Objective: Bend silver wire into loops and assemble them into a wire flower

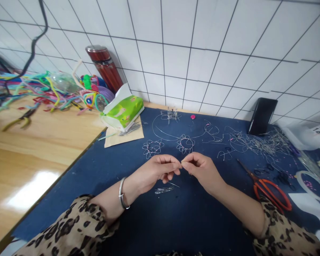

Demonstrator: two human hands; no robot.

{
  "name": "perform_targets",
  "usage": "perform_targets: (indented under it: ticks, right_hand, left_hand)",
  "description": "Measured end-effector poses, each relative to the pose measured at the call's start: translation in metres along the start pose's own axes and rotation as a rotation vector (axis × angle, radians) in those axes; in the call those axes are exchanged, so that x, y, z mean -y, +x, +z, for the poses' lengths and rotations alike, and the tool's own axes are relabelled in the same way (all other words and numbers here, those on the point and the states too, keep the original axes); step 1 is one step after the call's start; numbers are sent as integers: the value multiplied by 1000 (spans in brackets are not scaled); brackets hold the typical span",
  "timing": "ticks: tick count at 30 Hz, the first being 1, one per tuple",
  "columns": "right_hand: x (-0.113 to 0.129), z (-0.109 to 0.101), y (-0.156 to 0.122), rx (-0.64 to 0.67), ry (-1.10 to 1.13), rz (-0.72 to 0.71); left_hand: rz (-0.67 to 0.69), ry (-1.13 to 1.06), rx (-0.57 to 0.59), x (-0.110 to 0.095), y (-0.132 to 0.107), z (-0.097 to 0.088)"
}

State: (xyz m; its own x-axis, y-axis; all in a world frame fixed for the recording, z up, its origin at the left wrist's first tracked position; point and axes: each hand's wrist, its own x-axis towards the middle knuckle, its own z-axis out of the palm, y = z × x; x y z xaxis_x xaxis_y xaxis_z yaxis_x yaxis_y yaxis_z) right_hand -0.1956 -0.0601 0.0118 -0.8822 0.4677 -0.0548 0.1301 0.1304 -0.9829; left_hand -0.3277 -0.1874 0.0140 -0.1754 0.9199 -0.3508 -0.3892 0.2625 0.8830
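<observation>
My left hand [164,169] and my right hand [200,170] meet fingertip to fingertip above the dark blue mat [202,227]. Both are closed in a pinch; whatever lies between the fingertips is too small to make out. Just beyond them lie two flower-shaped wire rings with pink beads, a left ring [152,148] and a right ring [186,143]. Below my left hand rests a small bunch of short wire pieces [164,190]. Farther back stands a wire piece with loops [171,114], near a small pink object [193,116].
Orange-handled scissors [272,193] and a tangle of wire [269,142] lie at right. A black phone [262,116] leans on the tiled wall. Left are a green tissue pack [125,112], a red flask [106,69], pliers [20,120] and colourful pipe cleaners [40,89].
</observation>
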Motion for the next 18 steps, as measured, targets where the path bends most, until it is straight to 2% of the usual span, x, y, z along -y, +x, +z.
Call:
perform_targets:
  ticks: [3, 7, 12, 18]
  right_hand:
    - [4, -1, -1, 6, -72, -17]
    - [8, -3, 0, 87, -97, 31]
    - [6, -4, 2, 156, 2, 104]
    - [3, 2, -1, 124, 146, 100]
  left_hand:
    - [19, 71, -21, 1, 0, 0]
    - [63, 128, -66, 2, 1, -1]
    - [87, 161, -83, 4, 3, -1]
    - [184, 113, -157, 11, 3, 6]
